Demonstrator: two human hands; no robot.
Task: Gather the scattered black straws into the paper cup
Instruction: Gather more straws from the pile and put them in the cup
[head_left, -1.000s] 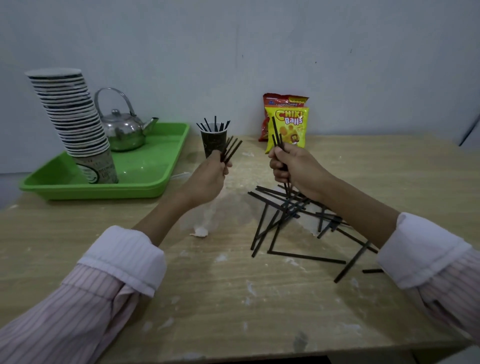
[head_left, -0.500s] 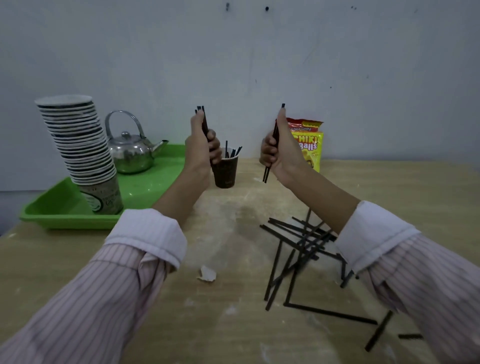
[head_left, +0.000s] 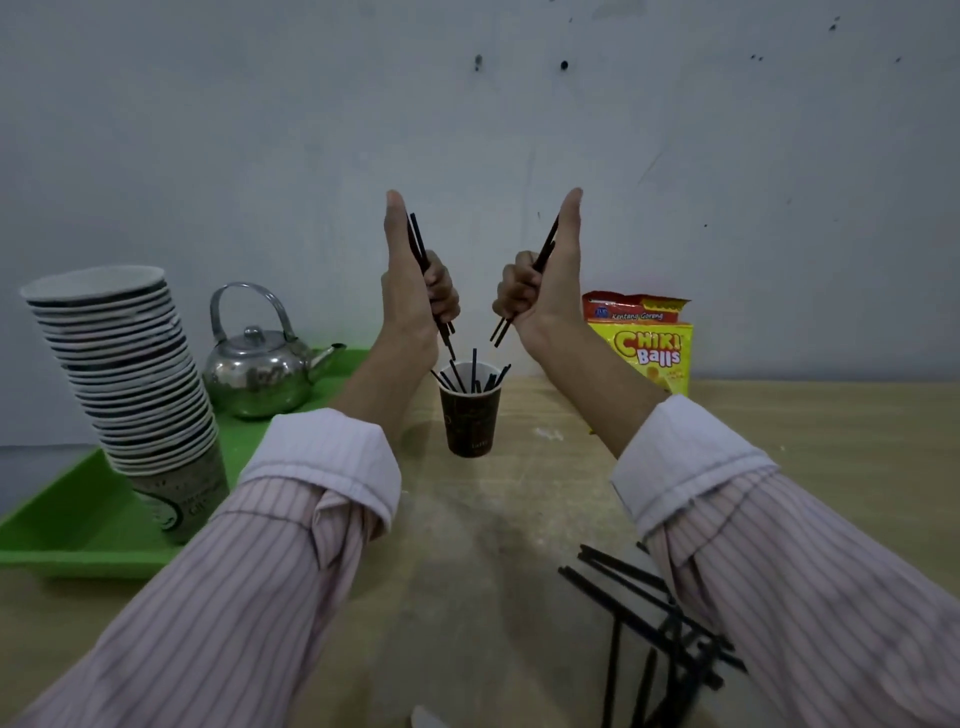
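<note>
Black straws (head_left: 680, 644) are the job, and plenty of them lie loose. Working down in size: the wooden table (head_left: 498, 519) carries everything, with the green tray (head_left: 62, 540) at its left holding a stack of cups (head_left: 130, 374) and a kettle (head_left: 254, 369). My left hand (head_left: 410, 296) and right hand (head_left: 545, 296) are raised over the paper cup (head_left: 470, 421), one on each side. Each has its fingers curled tight round a small bunch and its thumb pointing up. The loose tangle sits by my right sleeve, well apart from the cup. The left bunch (head_left: 420, 249) has its lower ends just above the rim; the right bunch (head_left: 543, 249) hangs slightly higher and off to the side. Several stand in the cup already. I judge the task around halfway: both bunches go in, then the tangle.
</note>
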